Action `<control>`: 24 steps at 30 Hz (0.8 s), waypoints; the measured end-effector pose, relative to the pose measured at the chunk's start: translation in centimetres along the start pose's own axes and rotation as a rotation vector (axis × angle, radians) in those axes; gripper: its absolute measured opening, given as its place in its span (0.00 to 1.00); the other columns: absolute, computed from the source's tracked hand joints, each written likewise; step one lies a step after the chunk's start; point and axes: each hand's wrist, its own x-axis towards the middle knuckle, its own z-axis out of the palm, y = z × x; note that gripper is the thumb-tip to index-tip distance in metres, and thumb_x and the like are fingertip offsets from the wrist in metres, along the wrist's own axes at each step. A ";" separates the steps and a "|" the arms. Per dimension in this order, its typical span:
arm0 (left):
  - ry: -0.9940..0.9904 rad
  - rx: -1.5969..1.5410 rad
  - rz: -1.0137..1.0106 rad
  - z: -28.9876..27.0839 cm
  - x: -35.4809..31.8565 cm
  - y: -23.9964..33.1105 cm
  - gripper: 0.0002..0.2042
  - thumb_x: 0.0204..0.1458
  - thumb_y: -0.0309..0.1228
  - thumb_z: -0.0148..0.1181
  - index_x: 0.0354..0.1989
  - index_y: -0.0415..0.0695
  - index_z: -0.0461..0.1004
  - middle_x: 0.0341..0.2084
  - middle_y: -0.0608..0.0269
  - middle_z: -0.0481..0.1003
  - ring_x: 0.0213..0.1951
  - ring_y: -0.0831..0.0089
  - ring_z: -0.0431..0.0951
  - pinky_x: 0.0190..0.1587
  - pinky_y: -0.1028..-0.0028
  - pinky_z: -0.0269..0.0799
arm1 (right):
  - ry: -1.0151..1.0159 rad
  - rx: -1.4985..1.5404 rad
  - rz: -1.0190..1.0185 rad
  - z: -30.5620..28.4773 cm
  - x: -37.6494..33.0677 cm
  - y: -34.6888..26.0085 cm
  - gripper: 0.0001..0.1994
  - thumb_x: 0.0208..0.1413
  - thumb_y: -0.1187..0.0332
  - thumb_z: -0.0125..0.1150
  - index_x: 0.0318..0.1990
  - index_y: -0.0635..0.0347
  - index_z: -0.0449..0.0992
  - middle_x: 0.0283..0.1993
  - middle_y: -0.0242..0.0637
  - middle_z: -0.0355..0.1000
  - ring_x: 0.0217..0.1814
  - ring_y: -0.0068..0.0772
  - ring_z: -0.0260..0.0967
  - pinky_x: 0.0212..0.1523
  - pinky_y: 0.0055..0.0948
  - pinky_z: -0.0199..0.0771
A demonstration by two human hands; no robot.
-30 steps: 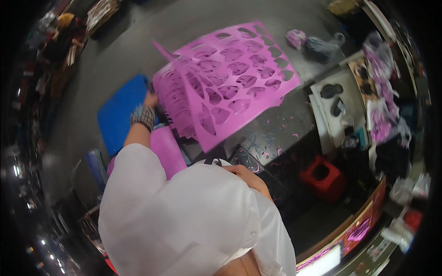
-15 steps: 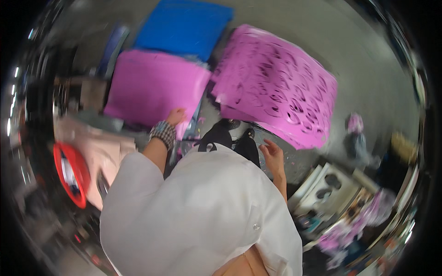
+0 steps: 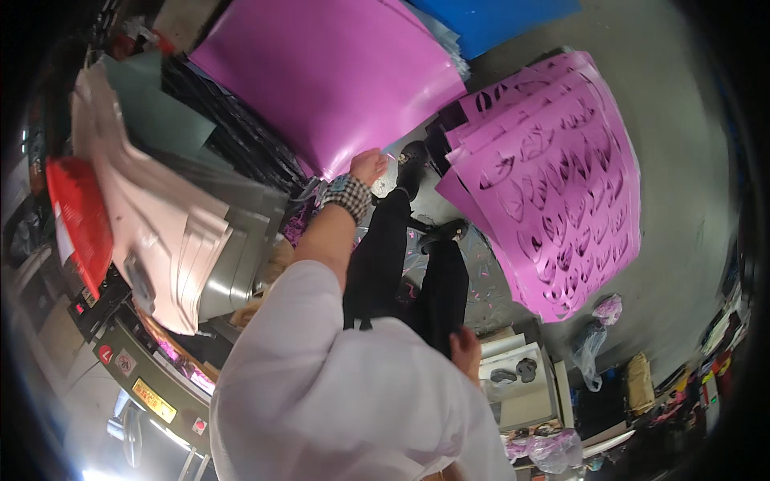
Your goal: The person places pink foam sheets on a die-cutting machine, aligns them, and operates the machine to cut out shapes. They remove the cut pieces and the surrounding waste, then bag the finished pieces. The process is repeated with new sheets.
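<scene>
My left hand (image 3: pixel 369 167), with a checkered band at the wrist, reaches out and closes on the lower corner of a large plain magenta sheet (image 3: pixel 321 80) that lies on a pile. My right hand (image 3: pixel 465 353) hangs beside my black trousers, fingers loosely curled; whether it holds anything is hidden. To the right, a stack of magenta sheets with several cut-out shapes (image 3: pixel 553 184) lies on the grey floor. My white sleeve fills the lower middle of the picture.
A blue sheet (image 3: pixel 497 20) lies beyond the magenta one. Piles of pale pink and grey sheets (image 3: pixel 160 216) and a red sheet (image 3: pixel 76 216) are at the left, above a machine panel (image 3: pixel 152 393). A tray with dark pieces (image 3: pixel 517 373) and plastic bags (image 3: pixel 593 337) sit at the lower right.
The view has swung away from the cut-out sheets toward the plain magenta sheet. My left hand has moved from the cut-out stack to that sheet's corner.
</scene>
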 end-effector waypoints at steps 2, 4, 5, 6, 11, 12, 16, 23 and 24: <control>0.013 -0.332 0.047 1.7 6.5 -0.4 0.06 0.58 0.26 0.54 0.40 0.39 0.68 0.31 0.59 0.72 0.32 0.69 0.73 0.37 0.69 0.72 | -0.102 -0.056 0.067 1.2 -0.8 -0.7 0.20 0.53 0.68 0.64 0.53 0.65 0.73 0.41 0.44 0.78 0.44 0.37 0.76 0.48 0.33 0.74; 0.102 -0.436 -0.042 3.4 12.2 -0.4 0.10 0.59 0.26 0.51 0.47 0.37 0.67 0.43 0.56 0.69 0.44 0.66 0.71 0.47 0.67 0.71 | -0.093 0.030 0.078 1.8 -1.3 -2.4 0.20 0.53 0.69 0.64 0.54 0.65 0.72 0.40 0.43 0.78 0.44 0.34 0.76 0.48 0.31 0.74; 0.144 -0.485 -0.103 4.0 14.5 -0.5 0.13 0.59 0.26 0.50 0.51 0.37 0.66 0.49 0.54 0.68 0.51 0.64 0.70 0.52 0.67 0.70 | -0.090 0.048 0.164 1.8 -1.7 -3.5 0.21 0.53 0.69 0.64 0.54 0.65 0.72 0.39 0.42 0.79 0.44 0.33 0.76 0.48 0.31 0.74; 0.134 -0.517 -0.056 4.3 16.4 -0.6 0.12 0.59 0.26 0.49 0.50 0.37 0.66 0.49 0.55 0.68 0.50 0.64 0.70 0.52 0.66 0.70 | -0.089 0.053 0.168 1.7 -1.6 -4.8 0.21 0.53 0.69 0.64 0.54 0.65 0.72 0.39 0.42 0.78 0.44 0.32 0.76 0.48 0.30 0.74; 0.269 -0.978 -0.172 4.5 19.1 -0.9 0.16 0.55 0.36 0.53 0.46 0.39 0.67 0.41 0.56 0.71 0.44 0.64 0.73 0.48 0.65 0.71 | -0.110 0.154 0.300 0.9 -0.1 -12.2 0.20 0.55 0.71 0.61 0.55 0.67 0.72 0.43 0.41 0.78 0.46 0.28 0.74 0.48 0.27 0.73; 0.215 -1.105 -0.207 4.5 18.8 -0.9 0.17 0.53 0.39 0.55 0.45 0.39 0.67 0.40 0.55 0.71 0.42 0.64 0.73 0.46 0.64 0.72 | -0.110 0.178 0.299 0.8 0.5 -13.6 0.20 0.55 0.71 0.61 0.55 0.67 0.72 0.44 0.41 0.78 0.46 0.28 0.74 0.49 0.27 0.73; 0.278 -1.182 -0.291 5.0 17.7 -0.1 0.22 0.51 0.51 0.58 0.37 0.42 0.68 0.17 0.61 0.69 0.23 0.68 0.70 0.31 0.67 0.73 | -0.117 0.213 0.291 -0.1 1.7 -18.3 0.20 0.57 0.72 0.63 0.57 0.67 0.70 0.47 0.42 0.77 0.48 0.28 0.74 0.51 0.26 0.73; 0.007 -1.089 -0.132 2.7 14.3 2.7 0.24 0.64 0.54 0.42 0.40 0.41 0.66 0.20 0.62 0.66 0.22 0.69 0.68 0.34 0.67 0.75 | -0.132 0.220 0.277 -1.7 3.3 -19.4 0.21 0.58 0.73 0.61 0.58 0.71 0.67 0.46 0.47 0.77 0.48 0.32 0.76 0.51 0.27 0.74; 0.130 -0.789 -0.126 1.5 13.0 3.6 0.23 0.65 0.52 0.41 0.42 0.41 0.65 0.24 0.59 0.69 0.24 0.67 0.71 0.37 0.66 0.77 | -0.137 0.238 0.261 -1.9 3.6 -18.9 0.21 0.58 0.73 0.61 0.58 0.71 0.67 0.45 0.48 0.77 0.47 0.32 0.76 0.51 0.27 0.74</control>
